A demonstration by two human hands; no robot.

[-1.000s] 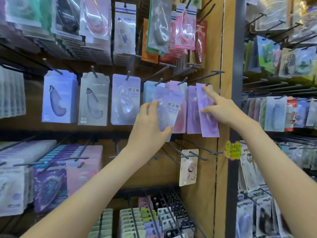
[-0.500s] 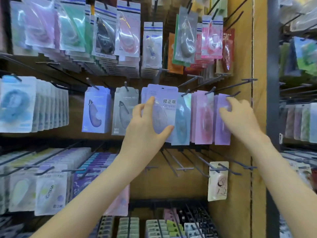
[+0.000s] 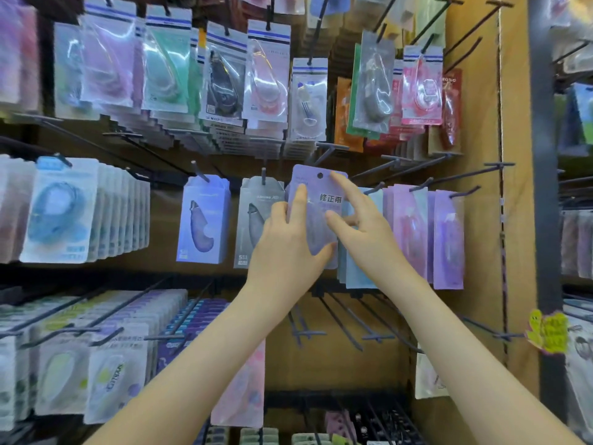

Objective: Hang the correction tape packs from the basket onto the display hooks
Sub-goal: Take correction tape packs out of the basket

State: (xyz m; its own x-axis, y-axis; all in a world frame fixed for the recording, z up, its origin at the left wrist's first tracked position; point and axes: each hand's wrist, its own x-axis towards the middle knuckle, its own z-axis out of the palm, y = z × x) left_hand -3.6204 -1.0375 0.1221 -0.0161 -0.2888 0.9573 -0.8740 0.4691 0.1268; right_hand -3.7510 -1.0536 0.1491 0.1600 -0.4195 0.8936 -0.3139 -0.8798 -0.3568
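Observation:
A lilac correction tape pack [image 3: 313, 191] with a round hang hole near its top is held up in front of the middle row of display hooks. My left hand [image 3: 285, 248] grips it from the left and below, thumb under its lower edge. My right hand [image 3: 359, 229] touches its front, index finger stretched up to the top edge beside the hole. Just above the pack, a dark hook [image 3: 327, 152] points toward me. The basket is out of view.
Blue [image 3: 203, 220] and grey [image 3: 253, 220] packs hang left of the held one, pink and purple packs [image 3: 423, 232] to its right. Bare hooks [image 3: 340, 322] jut out below my arms. A wooden side panel [image 3: 481, 220] closes the rack on the right.
My right hand left the purple packs on the right and came over onto the lilac pack. My left hand lifted the pack a little. The view shifted so the rack sits further right.

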